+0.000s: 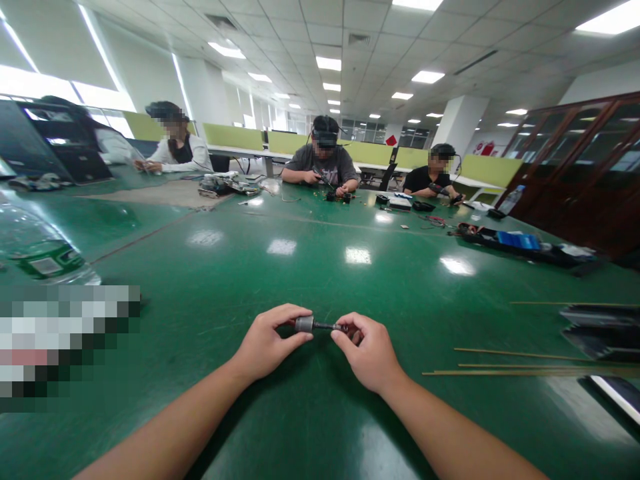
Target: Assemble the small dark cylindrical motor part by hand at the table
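Just above the green table, a small part made of a grey cylinder with a dark thin shaft [305, 325] lies level between my two hands. My left hand [267, 340] is closed around the grey cylinder, thumb below and fingers above. The far end of the shaft is pinched by my right hand [370, 350], whose curled fingers partly hide a dark ribbed piece there. Its exact kind does not show.
On the green table [240, 267] lie thin brass-coloured rods [510, 367] and dark metal profiles [595, 327] to the right. A plastic bottle [45, 253] and a pixelated object [60, 333] are on the left. A black tray [520, 244] sits farther right. Several people work across the table.
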`<state>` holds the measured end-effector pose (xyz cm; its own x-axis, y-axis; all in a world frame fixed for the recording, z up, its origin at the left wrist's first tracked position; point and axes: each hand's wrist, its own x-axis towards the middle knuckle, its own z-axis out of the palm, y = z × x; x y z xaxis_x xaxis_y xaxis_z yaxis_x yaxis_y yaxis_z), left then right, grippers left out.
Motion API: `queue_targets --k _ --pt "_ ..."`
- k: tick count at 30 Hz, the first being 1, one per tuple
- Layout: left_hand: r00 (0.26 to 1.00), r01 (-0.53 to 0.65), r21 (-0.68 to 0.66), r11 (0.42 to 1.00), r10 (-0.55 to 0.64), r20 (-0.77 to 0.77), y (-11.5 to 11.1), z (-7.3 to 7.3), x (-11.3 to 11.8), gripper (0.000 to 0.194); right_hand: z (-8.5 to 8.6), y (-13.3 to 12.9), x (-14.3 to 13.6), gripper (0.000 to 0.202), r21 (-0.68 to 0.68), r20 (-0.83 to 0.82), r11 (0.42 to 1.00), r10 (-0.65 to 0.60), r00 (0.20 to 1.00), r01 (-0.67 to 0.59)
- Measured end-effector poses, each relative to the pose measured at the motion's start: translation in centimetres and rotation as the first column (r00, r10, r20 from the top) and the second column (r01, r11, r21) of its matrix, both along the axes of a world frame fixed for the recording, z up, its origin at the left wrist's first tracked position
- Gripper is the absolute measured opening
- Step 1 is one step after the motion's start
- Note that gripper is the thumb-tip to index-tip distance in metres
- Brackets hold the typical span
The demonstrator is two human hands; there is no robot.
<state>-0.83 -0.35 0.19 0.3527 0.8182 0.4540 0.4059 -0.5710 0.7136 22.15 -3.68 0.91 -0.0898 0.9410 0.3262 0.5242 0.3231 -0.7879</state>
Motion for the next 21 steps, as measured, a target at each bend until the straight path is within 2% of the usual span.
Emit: queue_targets --k 21 --pt "1.000 0.010 -0.001 1.000 -0.010 0.005 0.12 0.09 -0.29 0.030 0.20 0.01 0.08 0.006 0.006 0.003 1.000 -0.001 1.000 0.001"
